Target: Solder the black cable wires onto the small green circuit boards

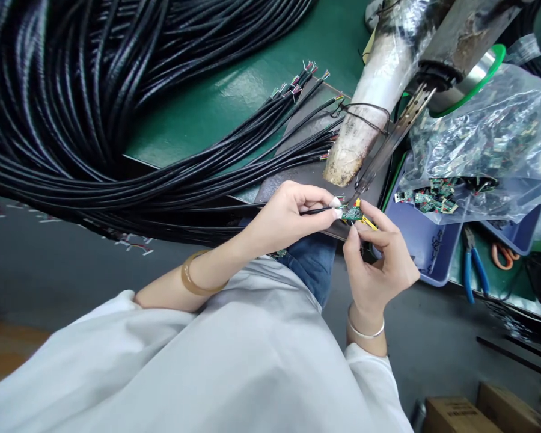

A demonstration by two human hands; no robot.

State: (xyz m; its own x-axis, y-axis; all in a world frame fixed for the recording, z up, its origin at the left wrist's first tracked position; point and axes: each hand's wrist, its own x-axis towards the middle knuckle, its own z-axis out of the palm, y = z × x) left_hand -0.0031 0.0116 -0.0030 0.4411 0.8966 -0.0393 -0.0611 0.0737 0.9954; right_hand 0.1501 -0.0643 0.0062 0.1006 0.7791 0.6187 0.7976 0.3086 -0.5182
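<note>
My left hand (293, 210) is closed in a pinch around the end of a black cable (313, 211), its thumb and fingertips beside a small green circuit board (352, 213). At the board's other end, my right hand (379, 249) is closed, index finger against the board's edge and thumb just below it. A short pale wire shows above that thumb; whether it is gripped I cannot tell. The long metal tip of a soldering iron (388, 138) points down to the board from the upper right. A yellow piece (368, 223) shows behind the board.
Many black cables (198, 174) with stripped coloured ends lie on the green table (234, 102). A whitish tube (365, 120) hangs beside the iron. At right are a solder spool (478, 84), a purple tray (437, 252), bagged circuit boards (487, 138), blue-handled pliers (473, 264) and orange-handled scissors (502, 255).
</note>
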